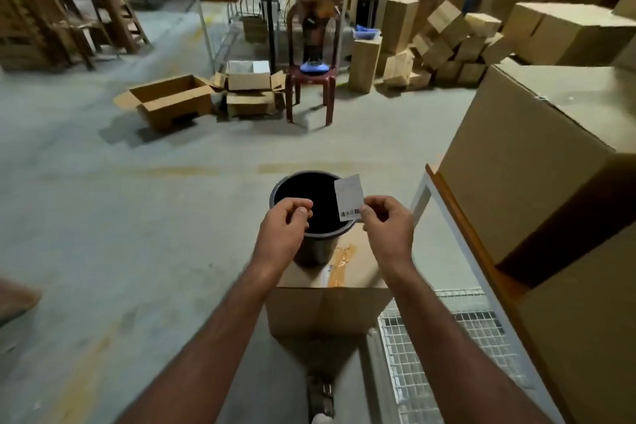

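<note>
My right hand (385,227) pinches the lower corner of a white barcode label (349,196), held upright over the right rim of a dark round bin (320,251). My left hand (285,227) hovers over the bin's left side with fingers and thumb curled together; whether it holds anything is too small to tell. The bin stands on a sealed cardboard box (330,306) with brown tape on its top.
A table (457,217) on my right carries large cardboard boxes (537,162), with a wire-mesh shelf (444,341) beneath. Ahead across the concrete floor are open cartons (172,100), a maroon plastic chair (309,79) and stacked boxes (447,41).
</note>
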`<control>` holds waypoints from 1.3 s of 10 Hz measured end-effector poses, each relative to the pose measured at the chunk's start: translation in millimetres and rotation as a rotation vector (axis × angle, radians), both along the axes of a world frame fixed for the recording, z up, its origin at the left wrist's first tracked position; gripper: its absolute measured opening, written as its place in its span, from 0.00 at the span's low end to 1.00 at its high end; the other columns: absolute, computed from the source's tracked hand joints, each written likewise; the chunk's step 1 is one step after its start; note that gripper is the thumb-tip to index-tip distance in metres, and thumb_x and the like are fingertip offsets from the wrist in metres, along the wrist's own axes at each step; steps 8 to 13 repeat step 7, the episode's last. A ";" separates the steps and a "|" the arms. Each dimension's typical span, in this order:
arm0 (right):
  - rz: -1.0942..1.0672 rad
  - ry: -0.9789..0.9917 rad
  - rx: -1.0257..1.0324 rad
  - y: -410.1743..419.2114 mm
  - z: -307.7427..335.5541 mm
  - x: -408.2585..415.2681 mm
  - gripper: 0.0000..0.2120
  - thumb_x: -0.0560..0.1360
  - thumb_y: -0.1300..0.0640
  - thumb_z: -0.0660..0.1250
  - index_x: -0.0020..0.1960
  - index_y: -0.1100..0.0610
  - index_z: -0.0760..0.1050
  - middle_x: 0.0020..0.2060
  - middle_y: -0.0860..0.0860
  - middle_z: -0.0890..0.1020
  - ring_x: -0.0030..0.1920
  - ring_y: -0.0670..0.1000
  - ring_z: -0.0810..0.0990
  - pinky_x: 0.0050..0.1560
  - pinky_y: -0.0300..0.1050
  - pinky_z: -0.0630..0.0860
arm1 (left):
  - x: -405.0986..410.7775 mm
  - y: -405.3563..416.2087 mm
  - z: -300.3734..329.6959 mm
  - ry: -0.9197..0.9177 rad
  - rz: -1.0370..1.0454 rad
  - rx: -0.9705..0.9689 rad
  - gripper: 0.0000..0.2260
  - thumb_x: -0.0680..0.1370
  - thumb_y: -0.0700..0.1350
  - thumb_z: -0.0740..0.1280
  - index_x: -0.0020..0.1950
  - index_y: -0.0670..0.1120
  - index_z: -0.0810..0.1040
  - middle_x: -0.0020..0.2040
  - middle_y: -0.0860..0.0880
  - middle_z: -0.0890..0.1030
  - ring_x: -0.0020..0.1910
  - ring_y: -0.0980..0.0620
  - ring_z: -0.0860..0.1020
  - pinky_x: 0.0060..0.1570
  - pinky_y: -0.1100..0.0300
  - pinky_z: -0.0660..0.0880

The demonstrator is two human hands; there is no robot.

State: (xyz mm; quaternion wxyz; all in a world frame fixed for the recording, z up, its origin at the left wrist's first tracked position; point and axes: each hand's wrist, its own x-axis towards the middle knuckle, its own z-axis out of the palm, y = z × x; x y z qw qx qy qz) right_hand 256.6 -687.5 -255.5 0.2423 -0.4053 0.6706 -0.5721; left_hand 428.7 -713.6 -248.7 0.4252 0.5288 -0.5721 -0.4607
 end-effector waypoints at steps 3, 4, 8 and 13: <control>0.111 0.099 0.319 -150.2 -81.4 -24.6 0.07 0.76 0.60 0.69 0.53 0.57 0.83 0.40 0.45 0.82 0.44 0.45 0.81 0.47 0.38 0.78 | -38.1 -134.9 -67.8 -0.156 0.021 0.146 0.11 0.83 0.42 0.62 0.63 0.49 0.79 0.58 0.53 0.81 0.59 0.57 0.78 0.62 0.58 0.76; 0.212 0.168 0.433 -173.0 -110.5 -25.8 0.07 0.77 0.61 0.66 0.46 0.57 0.83 0.36 0.46 0.81 0.39 0.47 0.80 0.45 0.46 0.81 | -41.5 -150.8 -94.6 -0.197 0.020 0.211 0.11 0.83 0.41 0.62 0.63 0.48 0.80 0.58 0.52 0.82 0.60 0.55 0.79 0.63 0.58 0.75; 0.233 0.119 0.566 -183.3 -144.0 -37.9 0.06 0.76 0.61 0.68 0.50 0.55 0.83 0.41 0.47 0.83 0.43 0.45 0.80 0.44 0.41 0.79 | -41.5 -166.6 -119.2 -0.250 0.019 0.293 0.10 0.83 0.40 0.63 0.60 0.48 0.80 0.56 0.51 0.82 0.59 0.54 0.79 0.57 0.65 0.74; 0.233 0.119 0.566 -183.3 -144.0 -37.9 0.06 0.76 0.61 0.68 0.50 0.55 0.83 0.41 0.47 0.83 0.43 0.45 0.80 0.44 0.41 0.79 | -41.5 -166.6 -119.2 -0.250 0.019 0.293 0.10 0.83 0.40 0.63 0.60 0.48 0.80 0.56 0.51 0.82 0.59 0.54 0.79 0.57 0.65 0.74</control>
